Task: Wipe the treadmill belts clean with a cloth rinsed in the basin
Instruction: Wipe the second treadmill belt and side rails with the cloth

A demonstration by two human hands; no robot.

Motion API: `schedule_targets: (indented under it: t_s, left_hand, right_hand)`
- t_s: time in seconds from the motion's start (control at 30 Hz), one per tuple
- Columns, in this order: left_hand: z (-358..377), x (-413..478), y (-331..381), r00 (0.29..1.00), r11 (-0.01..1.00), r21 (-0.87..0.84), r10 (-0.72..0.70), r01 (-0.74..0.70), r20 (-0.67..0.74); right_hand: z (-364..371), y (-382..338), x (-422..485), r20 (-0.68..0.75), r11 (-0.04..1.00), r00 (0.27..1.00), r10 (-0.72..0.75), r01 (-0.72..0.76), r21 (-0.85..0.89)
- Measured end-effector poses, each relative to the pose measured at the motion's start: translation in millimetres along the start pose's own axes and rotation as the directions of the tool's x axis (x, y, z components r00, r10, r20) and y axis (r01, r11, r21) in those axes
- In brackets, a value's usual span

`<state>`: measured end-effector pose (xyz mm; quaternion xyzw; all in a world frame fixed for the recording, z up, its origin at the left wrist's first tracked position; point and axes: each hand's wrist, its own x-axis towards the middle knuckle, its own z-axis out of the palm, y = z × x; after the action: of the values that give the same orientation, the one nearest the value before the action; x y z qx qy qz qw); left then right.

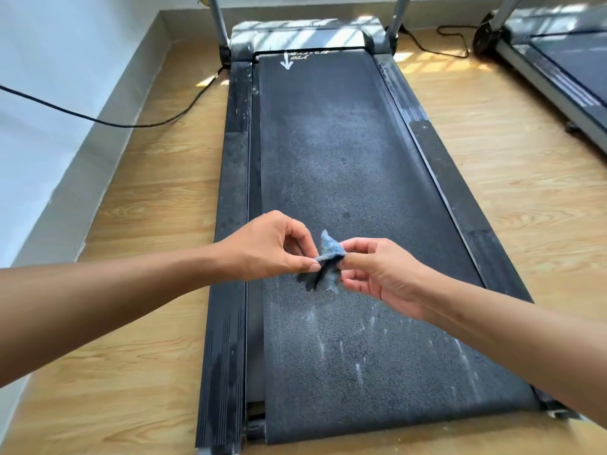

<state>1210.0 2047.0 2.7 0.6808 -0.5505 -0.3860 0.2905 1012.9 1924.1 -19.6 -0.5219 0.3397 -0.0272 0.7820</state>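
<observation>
Left hand (269,247) pinches one edge of the cloth (328,257) between thumb and forefinger, with the other fingers curled in behind. Opposite it, my right hand (381,274) pinches the other edge the same way, its lower fingers loosely bent beneath. The cloth is small, blue and bunched. One corner sticks up between the two hands and a crumpled flap hangs below them. I see it held over the belt (345,159), towards the near half and a little left of the middle; I cannot tell whether the hanging flap touches the surface.

The belt is dark and speckled with pale dust. White streaks (358,369) run along its near end. At the far end a white arrow (287,62) points towards me, beside some writing too blurred to read. Black ribbed side rails flank the belt, the left rail (230,224) dusty and the right rail (460,198) partly shiny. Two grey posts (218,24) rise from the far corners of the treadmill.

It stands on a pale wooden floor (147,257) with patches of sunlight at the far end. A black cable (98,121) trails from the left across the wall and floor to the front of the machine. A second treadmill (558,60) stands well apart at the upper right.
</observation>
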Motion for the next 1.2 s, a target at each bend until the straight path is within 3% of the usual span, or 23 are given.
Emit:
schedule_targets:
  t_s: [0.07,0.13,0.23,0.3,0.43,0.57,0.67,0.73,0.77,0.8,0.87,0.9,0.97,1.03,1.2]
  left_hand:
    - [-2,-3,0,1.000,0.999,0.035,0.009,-0.008,-0.010]
    - [-3,-6,1,0.998,0.999,0.039,0.033,-0.031,-0.060]
    - [-5,-6,3,0.996,0.997,-0.030,0.062,-0.065,-0.071]
    - [-7,-3,5,0.996,0.995,-0.058,0.083,-0.085,-0.035]
    - [-14,3,6,0.993,0.992,-0.034,0.121,-0.122,-0.012]
    - [-16,5,8,0.988,0.988,0.012,0.153,-0.153,-0.006]
    - [-22,5,12,0.960,0.896,0.345,0.247,-0.279,0.133]
    - [-27,3,18,0.918,0.647,0.657,0.200,-0.387,0.344]
    - [-28,3,19,0.904,0.532,0.736,0.167,-0.419,0.394]
    - [-30,2,21,0.898,0.478,0.762,0.182,-0.438,0.402]
    - [-30,3,21,0.898,0.569,0.696,0.307,-0.438,0.315]
    - [-30,4,20,0.907,0.665,0.620,0.355,-0.417,0.229]
    - [-32,5,17,0.929,0.809,0.472,0.364,-0.350,0.064]
    - [-32,2,13,0.957,0.905,0.344,0.284,-0.250,-0.052]
    - [-12,3,-4,0.940,0.992,0.104,0.096,-0.065,-0.328]
  right_hand:
    - [-3,1,0,-0.058,0.962,0.997,-0.042,0.024,-0.271]
    - [-4,-2,-1,-0.049,0.854,0.996,-0.073,0.037,-0.519]
    - [4,-12,-4,0.010,0.729,0.998,-0.064,0.054,-0.682]
    - [10,-16,-4,0.078,0.708,0.995,-0.062,0.098,-0.700]
    - [18,-15,-5,0.175,0.818,0.984,-0.025,0.121,-0.562]
    - [14,-6,-3,0.134,0.722,0.991,-0.015,0.103,-0.684]
    - [6,-8,-1,0.115,0.496,0.991,-0.063,0.132,-0.858]
    - [4,-12,1,0.150,0.297,0.979,-0.137,0.185,-0.937]
    - [4,-13,4,0.178,0.202,0.968,-0.179,0.213,-0.956]
    - [6,-14,6,0.206,0.114,0.956,-0.210,0.233,-0.966]
    - [9,-15,8,0.241,0.022,0.939,-0.245,0.254,-0.967]
    - [10,-16,9,0.243,0.059,0.936,-0.256,0.266,-0.962]
    - [12,-17,6,0.191,0.375,0.955,-0.227,0.266,-0.888]
    - [13,-16,3,0.168,0.667,0.971,-0.168,0.237,-0.707]
    - [18,-15,4,0.109,0.896,0.973,-0.204,0.230,-0.379]
